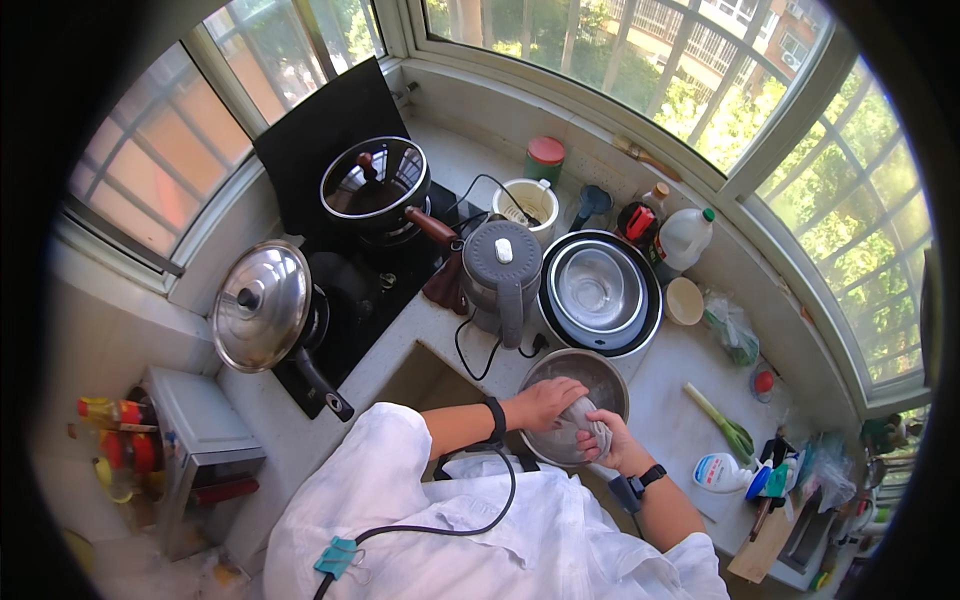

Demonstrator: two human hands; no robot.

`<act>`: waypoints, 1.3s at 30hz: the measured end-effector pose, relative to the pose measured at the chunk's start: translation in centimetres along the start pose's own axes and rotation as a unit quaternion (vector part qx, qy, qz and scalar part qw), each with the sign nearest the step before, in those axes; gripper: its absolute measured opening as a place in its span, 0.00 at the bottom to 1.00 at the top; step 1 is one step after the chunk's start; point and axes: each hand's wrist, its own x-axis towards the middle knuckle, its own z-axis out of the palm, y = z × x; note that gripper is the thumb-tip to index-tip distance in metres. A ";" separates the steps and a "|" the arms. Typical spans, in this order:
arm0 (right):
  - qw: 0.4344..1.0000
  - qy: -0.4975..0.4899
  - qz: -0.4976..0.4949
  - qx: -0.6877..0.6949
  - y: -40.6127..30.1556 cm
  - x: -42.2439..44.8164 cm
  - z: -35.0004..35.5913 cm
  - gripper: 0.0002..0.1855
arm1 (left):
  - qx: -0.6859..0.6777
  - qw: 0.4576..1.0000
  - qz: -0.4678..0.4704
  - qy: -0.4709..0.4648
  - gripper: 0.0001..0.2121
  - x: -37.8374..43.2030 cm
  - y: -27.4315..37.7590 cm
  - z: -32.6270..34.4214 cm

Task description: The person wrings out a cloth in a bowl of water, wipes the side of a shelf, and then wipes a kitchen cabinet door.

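Both hands are over a round stainless steel bowl (559, 365) at the counter's front edge. A wet greyish cloth (598, 429) is bunched between them. My right hand (609, 441) grips its lower right part with curled fingers. My left hand (551, 401) lies at the cloth's upper left part, palm down; its fingertips bend over the bowl, and whether they grip the cloth is hard to tell. Just behind the bowl are a grey electric kettle (501, 262) and a stack of nested metal and plastic bowls (598, 289).
A gas hob at the left bears a glass-lidded pan (375, 184) and a steel-lidded pan (262, 304). Part of a sink basin (420, 379) shows left of the bowl. At the right lie a leek (720, 424), a spray bottle (720, 474) and a wooden board (765, 546).
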 end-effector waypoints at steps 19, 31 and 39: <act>0.515 0.261 -0.281 -0.767 0.6 3.0 0.3 0.18 | -0.015 0.939 -0.133 -0.317 0.11 2.0 -2.3 2.8; 0.531 0.290 -0.329 -0.725 0.7 2.7 0.3 0.19 | -0.005 0.972 -0.151 -0.179 0.18 0.9 -1.8 0.2; 0.411 0.283 -0.470 -0.728 1.2 3.6 -0.6 0.23 | 0.054 0.986 -0.118 -0.108 0.19 0.0 -1.2 -0.6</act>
